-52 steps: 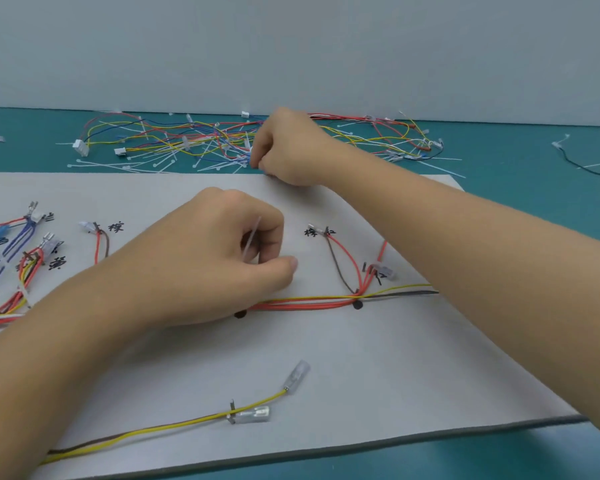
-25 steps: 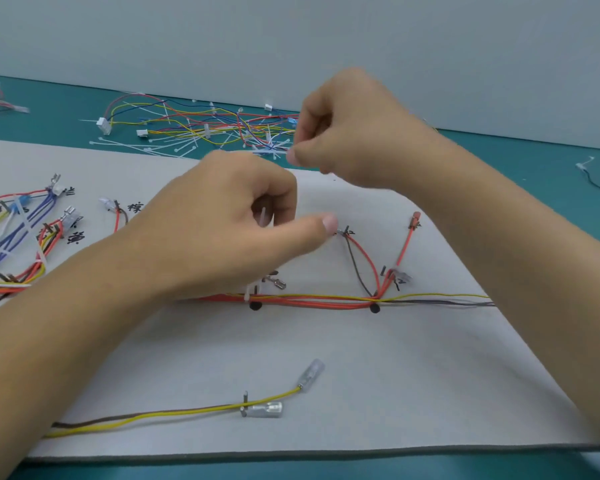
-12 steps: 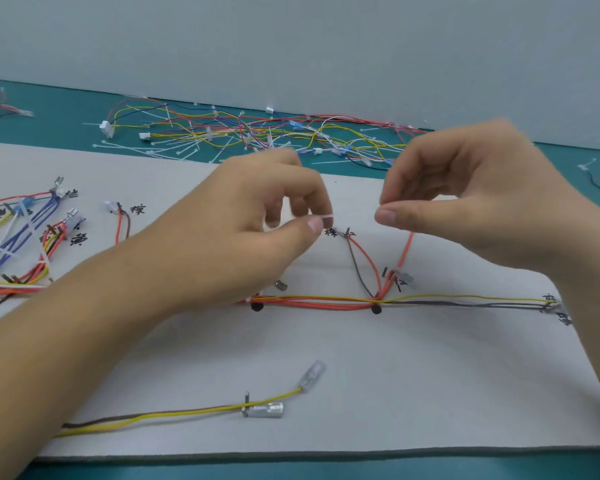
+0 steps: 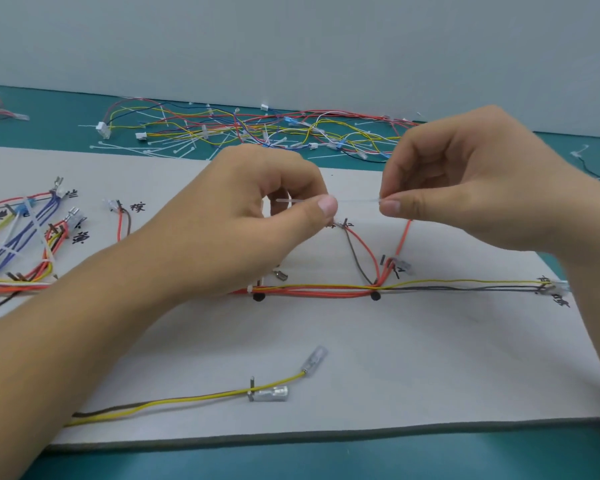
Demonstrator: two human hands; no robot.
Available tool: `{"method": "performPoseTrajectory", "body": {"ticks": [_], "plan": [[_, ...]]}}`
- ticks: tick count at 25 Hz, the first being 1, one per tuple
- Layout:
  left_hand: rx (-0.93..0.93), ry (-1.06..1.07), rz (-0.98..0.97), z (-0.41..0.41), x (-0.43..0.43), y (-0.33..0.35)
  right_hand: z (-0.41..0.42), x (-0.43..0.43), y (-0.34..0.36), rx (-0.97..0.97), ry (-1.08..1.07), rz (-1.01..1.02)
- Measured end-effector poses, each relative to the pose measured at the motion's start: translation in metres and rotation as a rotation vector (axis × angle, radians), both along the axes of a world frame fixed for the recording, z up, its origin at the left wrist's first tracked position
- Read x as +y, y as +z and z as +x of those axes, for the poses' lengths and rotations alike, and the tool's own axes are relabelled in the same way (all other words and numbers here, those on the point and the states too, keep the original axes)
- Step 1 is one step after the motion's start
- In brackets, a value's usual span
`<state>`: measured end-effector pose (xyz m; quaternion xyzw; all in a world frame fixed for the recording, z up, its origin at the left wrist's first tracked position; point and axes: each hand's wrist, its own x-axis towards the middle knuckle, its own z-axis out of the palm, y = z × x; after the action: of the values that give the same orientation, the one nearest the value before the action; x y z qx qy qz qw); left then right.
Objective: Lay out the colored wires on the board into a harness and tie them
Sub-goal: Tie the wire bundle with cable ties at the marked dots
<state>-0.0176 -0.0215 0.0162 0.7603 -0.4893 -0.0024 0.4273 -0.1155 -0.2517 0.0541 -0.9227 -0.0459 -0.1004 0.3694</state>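
Note:
Above the grey board [image 4: 413, 358], both hands hold one thin white cable tie [image 4: 357, 201] stretched level between them. My left hand [image 4: 257, 216] pinches its left part between thumb and forefinger. My right hand [image 4: 465, 188] pinches its right end. Below them the main wire bundle [image 4: 326, 291] of red, yellow and dark wires runs left to right across the board, past two black dots [image 4: 375, 296]. Red and brown branch wires [image 4: 361, 254] rise from it. A white tie [image 4: 249, 290] sits on the bundle by the left dot.
A yellow and brown wire pair [image 4: 187, 398] with clear terminals lies near the board's front edge. Blue, red and yellow branches [image 4: 21, 240] fan out at the board's left. A heap of loose wires and white ties [image 4: 257, 133] lies on the teal table behind the board.
My right hand came back from the heap behind the board and now pinches the tie's right end. The tie is pulled straight between both hands, which are raised over the bundle.

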Motion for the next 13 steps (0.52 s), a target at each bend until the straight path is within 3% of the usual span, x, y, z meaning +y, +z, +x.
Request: {"method": "performPoseTrajectory", "body": {"ticks": [3, 13], "plan": [[0.012, -0.011, -0.003, -0.001, 0.001, 0.001, -0.007, 0.003, 0.002, 0.007, 0.023, 0.021], [0.087, -0.117, 0.112, -0.004, 0.0, -0.001, -0.003, 0.018, -0.015, -0.023, 0.063, 0.526]]}}
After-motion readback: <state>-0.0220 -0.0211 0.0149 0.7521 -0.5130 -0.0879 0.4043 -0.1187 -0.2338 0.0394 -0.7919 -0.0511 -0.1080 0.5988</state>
